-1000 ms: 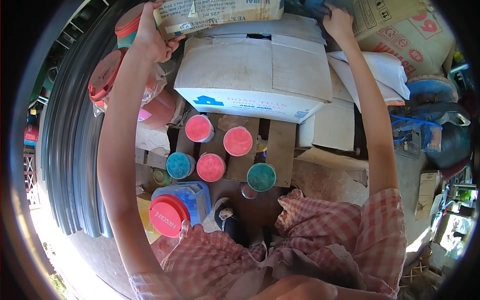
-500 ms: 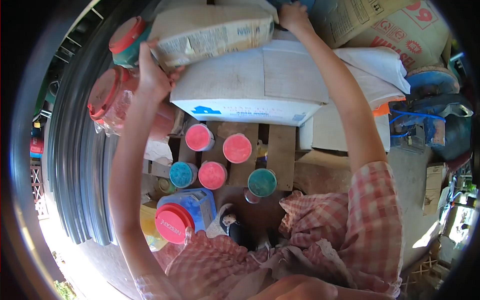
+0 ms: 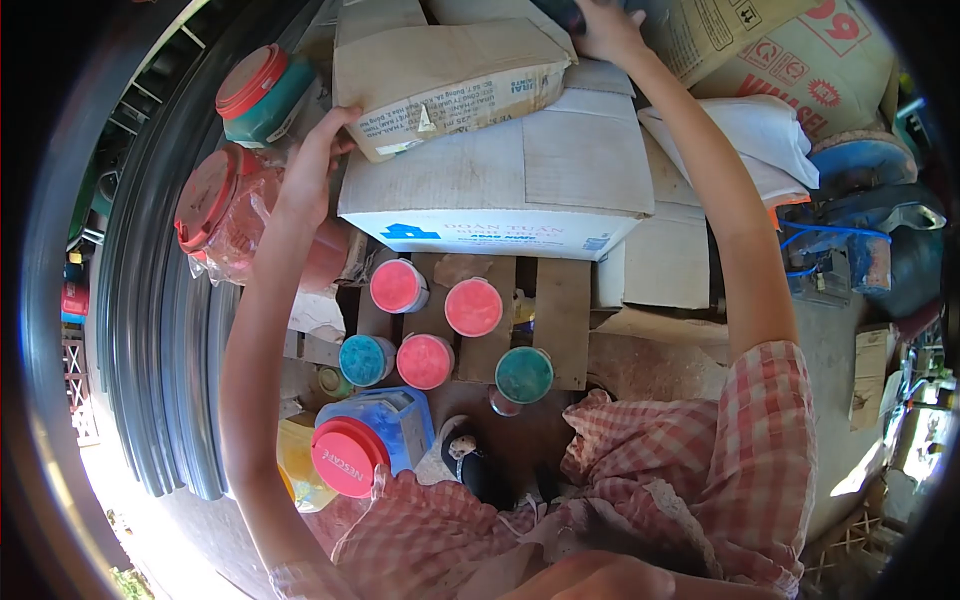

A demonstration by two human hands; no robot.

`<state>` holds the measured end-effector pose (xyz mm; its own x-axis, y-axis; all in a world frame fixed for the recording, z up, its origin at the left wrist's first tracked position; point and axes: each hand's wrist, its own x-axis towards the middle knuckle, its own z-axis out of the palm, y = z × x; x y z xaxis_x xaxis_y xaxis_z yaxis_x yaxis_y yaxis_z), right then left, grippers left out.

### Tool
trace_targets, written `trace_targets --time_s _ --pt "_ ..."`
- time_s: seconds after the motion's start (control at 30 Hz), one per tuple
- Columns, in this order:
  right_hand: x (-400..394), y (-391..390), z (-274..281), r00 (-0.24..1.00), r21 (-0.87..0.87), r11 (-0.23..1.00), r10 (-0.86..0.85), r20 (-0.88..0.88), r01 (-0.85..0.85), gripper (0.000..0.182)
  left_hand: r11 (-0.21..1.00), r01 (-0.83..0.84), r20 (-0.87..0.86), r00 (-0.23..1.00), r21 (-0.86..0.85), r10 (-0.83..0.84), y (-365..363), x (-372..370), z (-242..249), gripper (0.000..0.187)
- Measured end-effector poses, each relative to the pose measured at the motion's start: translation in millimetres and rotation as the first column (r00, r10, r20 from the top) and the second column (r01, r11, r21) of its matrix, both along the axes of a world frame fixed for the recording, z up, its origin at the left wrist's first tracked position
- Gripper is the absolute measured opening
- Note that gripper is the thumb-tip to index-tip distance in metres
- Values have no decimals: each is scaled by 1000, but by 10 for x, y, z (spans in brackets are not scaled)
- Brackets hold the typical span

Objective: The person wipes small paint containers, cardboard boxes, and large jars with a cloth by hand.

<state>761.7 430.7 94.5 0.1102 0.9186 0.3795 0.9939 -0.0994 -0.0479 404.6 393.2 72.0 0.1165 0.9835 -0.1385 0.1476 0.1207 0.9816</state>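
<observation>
A worn, printed cardboard carton [image 3: 465, 110] lies tilted on top of a larger white box [image 3: 490, 180]. My left hand [image 3: 322, 150] is closed on the carton's left end, fingertips at its front corner. At the top edge of the view, my right hand [image 3: 608, 32] reaches past the carton's right end with its fingers apart over a dark object, partly cut off by the frame. Left of my left hand stand a green jar with a red lid [image 3: 262, 100] and a larger red-lidded jar [image 3: 225, 200] in torn plastic.
Several small tubs with pink [image 3: 474, 307] and green [image 3: 524, 375] contents stand on wooden slats [image 3: 560, 300] below the white box. A blue red-lidded jar [image 3: 400, 425] is near my knees. Long grey pipes [image 3: 160, 330] run along the left; sacks [image 3: 800, 70] lean at upper right.
The carton has shifted right and slightly down, my left hand moving with it and uncovering more of the green jar. My right hand has moved a little right, its fingers now spread wider.
</observation>
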Motion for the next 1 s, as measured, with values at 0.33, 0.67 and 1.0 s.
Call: trace_targets --time_s 0.33,0.67,1.0 --pt "576 -189 -663 861 177 858 501 -85 -482 37 956 278 -211 944 97 -253 -1487 -412 383 27" --pt "471 562 -571 928 202 932 335 -161 -301 20 948 209 -399 911 240 -100 -1875 -821 347 54" --pt "454 -966 -554 754 234 799 600 -268 -553 23 940 209 -502 864 271 -47 -2033 -1028 311 57"
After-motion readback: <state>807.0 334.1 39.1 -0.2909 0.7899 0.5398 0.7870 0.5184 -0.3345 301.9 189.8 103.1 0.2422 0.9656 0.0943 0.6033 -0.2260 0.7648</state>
